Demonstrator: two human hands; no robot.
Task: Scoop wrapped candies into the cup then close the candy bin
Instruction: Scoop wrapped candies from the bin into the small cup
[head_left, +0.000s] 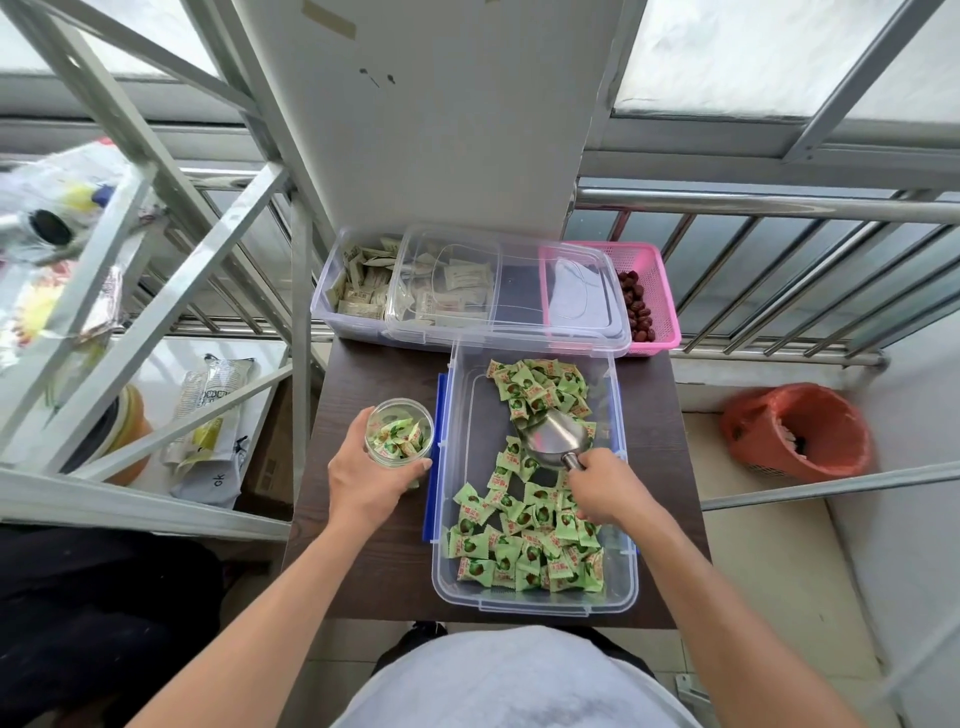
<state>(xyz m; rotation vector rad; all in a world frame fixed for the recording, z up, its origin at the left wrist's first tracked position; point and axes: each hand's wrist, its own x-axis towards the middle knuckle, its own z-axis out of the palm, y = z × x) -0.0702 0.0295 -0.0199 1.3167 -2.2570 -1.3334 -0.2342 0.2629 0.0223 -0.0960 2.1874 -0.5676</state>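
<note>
A clear candy bin (470, 431) with blue side latches sits open on the dark table (374, 571). Green wrapped candies (524, 551) lie in two heaps inside it. My right hand (608, 488) grips the handle of a metal scoop (553, 439), whose empty bowl rests low in the bin between the heaps. Left of the bin, my left hand (369, 478) holds a clear plastic cup (399, 431) upright, and several green candies lie in it. The bin's clear lid (519, 291) lies behind, across two other containers.
At the table's back stand a clear box of beige packets (358, 286) and a pink basket of red dates (649, 296). A metal shelf frame (156, 322) is close on the left. An orange waste basket (795, 431) sits on the floor at the right.
</note>
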